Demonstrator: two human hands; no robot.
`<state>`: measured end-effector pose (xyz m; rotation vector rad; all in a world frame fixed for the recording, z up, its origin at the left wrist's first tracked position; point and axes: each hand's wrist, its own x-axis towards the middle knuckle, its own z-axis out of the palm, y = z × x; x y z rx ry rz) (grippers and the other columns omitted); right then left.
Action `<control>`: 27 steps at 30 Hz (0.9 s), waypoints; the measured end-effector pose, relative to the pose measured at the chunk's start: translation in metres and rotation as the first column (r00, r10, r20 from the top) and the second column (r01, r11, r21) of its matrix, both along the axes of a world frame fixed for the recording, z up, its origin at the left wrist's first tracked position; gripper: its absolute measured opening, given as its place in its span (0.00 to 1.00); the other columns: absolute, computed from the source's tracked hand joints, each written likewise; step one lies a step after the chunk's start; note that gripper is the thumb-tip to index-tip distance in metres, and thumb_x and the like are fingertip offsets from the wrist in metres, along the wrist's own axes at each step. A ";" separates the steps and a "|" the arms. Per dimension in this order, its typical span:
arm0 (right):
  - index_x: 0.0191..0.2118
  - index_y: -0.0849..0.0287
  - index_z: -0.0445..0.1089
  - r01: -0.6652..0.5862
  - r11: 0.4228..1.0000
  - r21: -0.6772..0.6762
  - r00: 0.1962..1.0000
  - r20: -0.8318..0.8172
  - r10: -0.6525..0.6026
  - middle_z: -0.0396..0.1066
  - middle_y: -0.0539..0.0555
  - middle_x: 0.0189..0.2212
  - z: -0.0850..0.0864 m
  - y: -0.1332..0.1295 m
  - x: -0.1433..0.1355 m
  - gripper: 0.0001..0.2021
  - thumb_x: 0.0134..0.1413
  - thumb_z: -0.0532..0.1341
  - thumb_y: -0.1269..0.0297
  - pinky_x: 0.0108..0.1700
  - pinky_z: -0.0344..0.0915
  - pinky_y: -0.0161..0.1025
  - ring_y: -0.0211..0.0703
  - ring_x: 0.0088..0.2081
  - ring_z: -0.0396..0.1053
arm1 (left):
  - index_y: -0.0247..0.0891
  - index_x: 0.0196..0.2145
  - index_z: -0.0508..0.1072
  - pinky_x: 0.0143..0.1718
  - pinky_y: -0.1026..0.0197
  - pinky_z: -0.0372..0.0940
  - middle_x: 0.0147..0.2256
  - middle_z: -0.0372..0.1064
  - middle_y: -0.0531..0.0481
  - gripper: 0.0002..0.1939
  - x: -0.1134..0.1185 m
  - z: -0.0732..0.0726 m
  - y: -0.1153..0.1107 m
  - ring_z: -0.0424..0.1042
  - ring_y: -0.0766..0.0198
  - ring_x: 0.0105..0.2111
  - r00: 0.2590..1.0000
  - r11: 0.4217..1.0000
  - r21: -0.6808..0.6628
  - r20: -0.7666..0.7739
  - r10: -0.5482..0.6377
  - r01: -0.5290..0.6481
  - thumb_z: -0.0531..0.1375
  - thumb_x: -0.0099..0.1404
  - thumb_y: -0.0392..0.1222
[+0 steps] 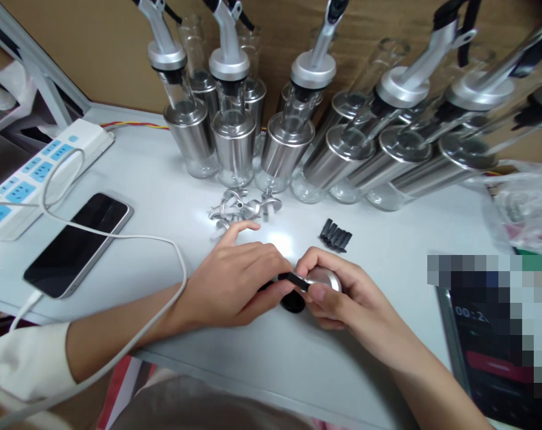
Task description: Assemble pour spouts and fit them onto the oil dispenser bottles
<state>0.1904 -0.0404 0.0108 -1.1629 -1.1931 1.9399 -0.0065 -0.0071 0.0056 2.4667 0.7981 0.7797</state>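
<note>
Above the front of the table my two hands meet around a pour spout (pixel 325 278) with a round silver collar. My right hand (pixel 342 292) is closed on it, its fingers curled round the collar. My left hand (pixel 242 280) pinches the dark end of the spout between thumb and fingers, while one finger sticks out. A small black strip (pixel 296 280) lies between the two hands at the spout. Below it shows a rounded black part (pixel 292 302). Just beyond my left hand lies a small pile of silver metal pieces (pixel 239 206). Several short black pieces (pixel 336 235) lie beyond my right hand.
Glass bottles with steel sleeves (pixel 234 140) stand along the back, the front ones topped with pour spouts. At left are a phone (pixel 78 245) and a power strip (pixel 42 173); a white cable (pixel 163 239) crosses my left forearm. Another phone (pixel 481 334) lies at right.
</note>
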 end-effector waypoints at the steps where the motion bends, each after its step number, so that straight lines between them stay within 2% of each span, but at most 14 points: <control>1: 0.32 0.57 0.61 -0.001 1.000 0.002 1.000 0.003 0.001 0.50 0.42 0.21 0.000 0.000 0.000 0.10 0.58 0.58 0.56 0.19 0.42 0.29 0.28 0.20 0.41 | 0.36 0.33 0.64 0.54 0.54 0.50 0.27 0.70 0.56 0.11 0.000 0.000 0.000 0.69 0.69 0.27 1.000 1.000 -0.002 -0.005 -0.001 0.001 0.46 0.70 0.42; 5: 0.32 0.57 0.61 -0.001 1.000 0.009 1.000 0.013 0.001 0.50 0.42 0.21 0.001 -0.001 -0.001 0.10 0.58 0.58 0.57 0.20 0.42 0.29 0.28 0.19 0.41 | 0.37 0.35 0.65 0.54 0.54 0.50 0.28 0.71 0.56 0.13 -0.001 0.001 0.000 0.70 0.69 0.28 1.000 1.000 0.008 -0.007 -0.003 0.003 0.45 0.72 0.44; 10: 0.32 0.57 0.62 -0.001 1.000 0.017 1.000 0.022 0.000 0.49 0.42 0.20 0.000 0.001 -0.002 0.12 0.58 0.58 0.54 0.19 0.42 0.28 0.28 0.19 0.41 | 0.38 0.38 0.66 0.53 0.56 0.53 0.33 0.73 0.55 0.09 0.000 0.001 -0.001 0.70 0.71 0.29 1.000 0.995 0.095 0.009 0.024 -0.024 0.48 0.72 0.40; 14: 0.32 0.57 0.62 0.022 0.999 0.028 0.999 0.037 -0.023 0.49 0.42 0.19 0.000 0.001 0.000 0.14 0.57 0.58 0.51 0.19 0.41 0.28 0.28 0.19 0.41 | 0.37 0.38 0.66 0.52 0.58 0.54 0.33 0.73 0.55 0.07 0.000 0.001 -0.001 0.70 0.72 0.29 0.999 0.996 0.086 0.035 0.010 -0.013 0.49 0.71 0.38; 21: 0.32 0.56 0.60 0.039 0.981 -0.189 0.992 -0.110 -0.061 0.49 0.42 0.19 0.003 0.001 -0.004 0.15 0.56 0.58 0.49 0.18 0.40 0.27 0.27 0.19 0.42 | 0.36 0.36 0.66 0.52 0.58 0.55 0.31 0.73 0.56 0.09 0.001 0.000 0.000 0.70 0.72 0.28 0.999 0.994 0.103 0.046 0.021 -0.026 0.48 0.72 0.39; 27: 0.30 0.57 0.59 0.084 0.959 -0.272 0.984 -0.129 -0.122 0.56 0.42 0.19 0.006 0.003 -0.005 0.10 0.59 0.56 0.58 0.16 0.43 0.24 0.25 0.16 0.44 | 0.36 0.35 0.66 0.52 0.58 0.56 0.31 0.74 0.55 0.09 0.002 -0.001 0.000 0.71 0.72 0.29 0.998 0.991 0.134 0.064 0.009 -0.017 0.49 0.72 0.39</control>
